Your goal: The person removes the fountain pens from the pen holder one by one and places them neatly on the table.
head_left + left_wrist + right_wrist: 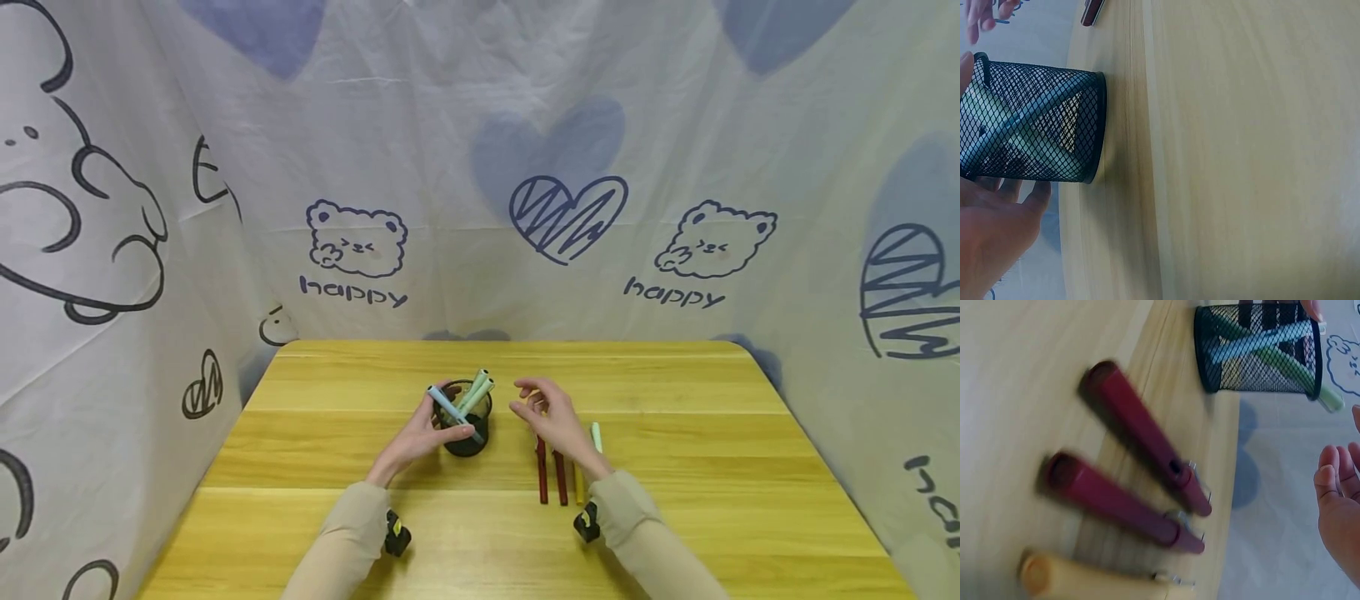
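A black mesh pen cup (1094, 125) stands on the table, gripped around its side by my left hand (412, 443). Inside it lean a light blue pen (448, 406) and two pale green pens (476, 393), their ends above the rim. Right of the cup, my right hand (557, 423) hovers with loosely bent fingers, holding nothing. Beneath and beside it two dark red pens (1147, 431) lie on the wood. A yellow pen (1094, 578) and a pale green pen (597, 437), partly hidden by the right wrist, lie further right.
The wooden table (322, 467) has its far edge just behind the cup. A white cloth (450, 150) printed with bears and hearts hangs behind the table and along both sides. Each wrist wears a small black camera (397, 533).
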A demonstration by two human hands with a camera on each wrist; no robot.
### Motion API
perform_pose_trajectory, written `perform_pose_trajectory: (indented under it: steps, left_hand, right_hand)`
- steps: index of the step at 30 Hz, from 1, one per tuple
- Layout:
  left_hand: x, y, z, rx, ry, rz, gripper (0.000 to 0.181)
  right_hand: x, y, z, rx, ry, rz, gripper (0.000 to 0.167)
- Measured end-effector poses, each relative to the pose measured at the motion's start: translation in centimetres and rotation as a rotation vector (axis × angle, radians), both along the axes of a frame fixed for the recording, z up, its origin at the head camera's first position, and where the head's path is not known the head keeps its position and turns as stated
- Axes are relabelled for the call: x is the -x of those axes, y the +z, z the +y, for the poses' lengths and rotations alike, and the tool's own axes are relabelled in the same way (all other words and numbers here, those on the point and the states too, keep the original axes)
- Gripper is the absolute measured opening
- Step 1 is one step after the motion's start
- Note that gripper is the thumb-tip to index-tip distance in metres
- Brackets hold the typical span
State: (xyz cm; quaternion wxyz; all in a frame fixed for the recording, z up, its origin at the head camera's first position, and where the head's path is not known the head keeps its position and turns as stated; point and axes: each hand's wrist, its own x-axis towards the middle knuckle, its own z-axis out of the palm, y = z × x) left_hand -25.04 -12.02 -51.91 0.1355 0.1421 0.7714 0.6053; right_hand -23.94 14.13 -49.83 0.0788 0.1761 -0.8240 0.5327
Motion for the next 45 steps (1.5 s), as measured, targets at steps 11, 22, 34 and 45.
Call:
perform_pose_trajectory:
  steps: [11, 22, 34, 45]
  left_hand:
    - [0.0, -0.1, 0.1, 0.005, 0.000, 0.007, 0.089]
    - [-0.2, -0.1, 0.1, 0.001, 0.003, -0.004, 0.090]
    - [0.0, -0.1, 0.2, 0.001, -0.001, 0.005, 0.089]
    - [0.1, -0.2, 0.0, 0.000, 0.012, 0.004, 0.087]
  right_hand:
    - [1.8, 0.2, -2.5, 0.030, 0.022, -0.114, 0.038]
    - [2.8, 0.2, -4.2, -0.015, -0.056, -0.161, 0.030]
    - [3.3, 0.3, -4.4, -0.052, -0.049, -0.179, 0.024]
    - [3.0, 0.3, -4.3, 0.009, -0.037, -0.176, 0.021]
